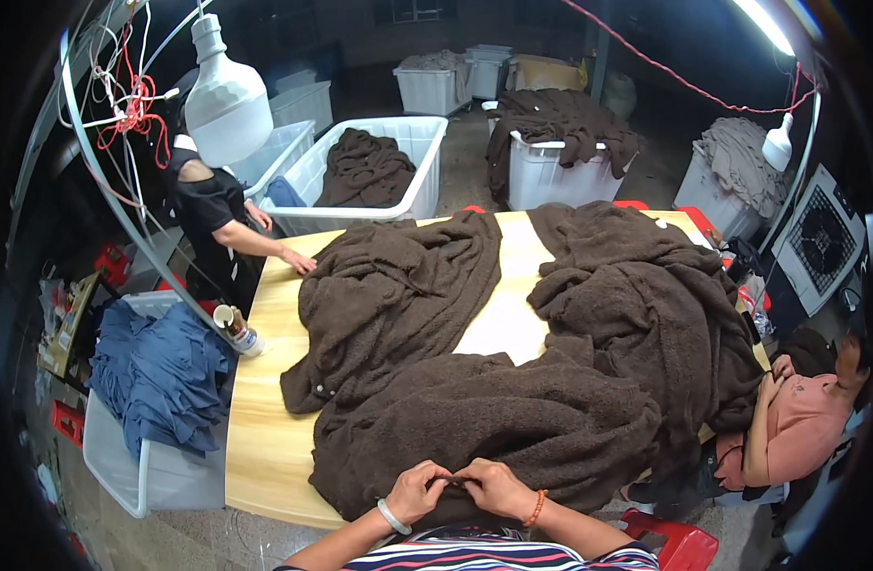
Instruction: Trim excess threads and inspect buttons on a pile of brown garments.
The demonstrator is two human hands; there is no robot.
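Observation:
A large heap of dark brown fleecy fabric [494, 404] lies over the near side of the wooden table [265, 438]. At its front edge my left hand [414, 492] and my right hand [496, 487] are close together, each pinching the cloth's edge between thumb and fingers. A short stretch of the edge runs between the two pinches. The left wrist has a pale bangle, the right a beaded orange bracelet. Further off lie a second brown heap [389, 285] at left and a third brown heap [646, 305] at right.
One person in black [213, 205] touches the left heap; another in a pink top [789, 428] sits at right, hands on brown cloth. A bin of blue cloth [141, 476], a white bottle [249, 343], a red stool [679, 542] and a hanging bulb [229, 105] surround the table.

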